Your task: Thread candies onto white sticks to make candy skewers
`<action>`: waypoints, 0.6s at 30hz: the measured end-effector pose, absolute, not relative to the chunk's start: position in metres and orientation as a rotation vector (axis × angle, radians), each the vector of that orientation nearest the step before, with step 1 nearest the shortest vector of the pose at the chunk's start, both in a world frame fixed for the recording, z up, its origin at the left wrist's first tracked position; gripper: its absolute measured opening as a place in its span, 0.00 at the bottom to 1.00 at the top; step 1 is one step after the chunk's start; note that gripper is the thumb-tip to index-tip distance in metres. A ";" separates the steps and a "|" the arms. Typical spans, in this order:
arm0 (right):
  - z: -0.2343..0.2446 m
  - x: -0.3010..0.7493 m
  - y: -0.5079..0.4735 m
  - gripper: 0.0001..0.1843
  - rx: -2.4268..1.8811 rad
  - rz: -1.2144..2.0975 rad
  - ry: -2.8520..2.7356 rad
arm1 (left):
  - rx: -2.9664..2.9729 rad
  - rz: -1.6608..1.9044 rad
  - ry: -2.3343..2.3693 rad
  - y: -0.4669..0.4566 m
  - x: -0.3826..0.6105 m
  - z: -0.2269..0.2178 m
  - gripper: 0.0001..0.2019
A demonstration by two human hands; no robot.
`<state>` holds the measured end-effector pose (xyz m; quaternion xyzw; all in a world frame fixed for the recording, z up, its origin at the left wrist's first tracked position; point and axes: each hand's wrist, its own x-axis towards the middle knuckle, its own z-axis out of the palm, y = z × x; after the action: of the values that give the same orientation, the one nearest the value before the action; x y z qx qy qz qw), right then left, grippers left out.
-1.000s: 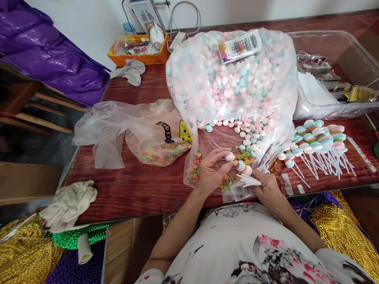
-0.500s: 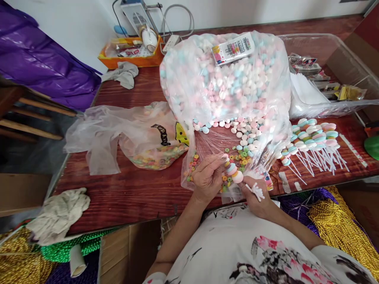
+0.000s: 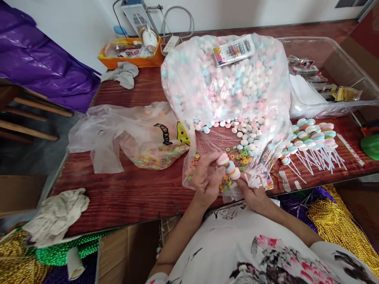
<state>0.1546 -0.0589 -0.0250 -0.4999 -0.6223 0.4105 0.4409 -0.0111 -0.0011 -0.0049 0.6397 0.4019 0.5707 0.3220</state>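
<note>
My left hand (image 3: 207, 177) is closed, its fingertips pinching the top disc of a candy skewer (image 3: 229, 167) stacked with pink, blue and white discs. My right hand (image 3: 253, 193) is closed around the skewer's lower end and a small bunch of white sticks (image 3: 251, 180). Both hands hover near the table's front edge over the open mouth of a big clear bag of pastel candy discs (image 3: 227, 83). Loose discs (image 3: 242, 132) and small coloured ring candies (image 3: 239, 157) lie spilled on the plastic just beyond my fingers.
Finished candy skewers (image 3: 310, 138) lie in a row at the right. A bag of ring candies (image 3: 148, 138) sits at the left. A clear bin (image 3: 325, 75) holds packaging at the back right, an orange tray (image 3: 130, 51) at the back. Rags (image 3: 56, 215) and bead ropes (image 3: 334, 217) lie nearby.
Both hands drew slightly toward me with the skewer. A pink disc now sits at the skewer's top under my left fingertips. The camera view shifted a little.
</note>
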 end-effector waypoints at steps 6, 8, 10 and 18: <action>-0.010 0.166 -0.056 0.13 -1.205 0.904 -1.658 | 1.708 1.498 1.046 0.009 -0.008 -0.006 0.12; -0.006 0.167 -0.055 0.13 -1.224 0.935 -1.622 | 1.693 1.512 1.047 0.007 -0.003 -0.013 0.14; -0.004 0.168 -0.054 0.12 -1.228 0.952 -1.587 | 1.678 1.551 1.060 0.005 0.002 -0.020 0.14; -0.019 0.167 -0.055 0.17 -1.212 0.956 -1.483 | 1.407 1.485 0.897 0.002 0.024 -0.013 0.11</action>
<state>0.1668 -0.0546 -0.0190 -0.4967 -0.6079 0.3918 0.4798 0.0242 0.0019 -0.0127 0.5661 0.3610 0.5976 0.4382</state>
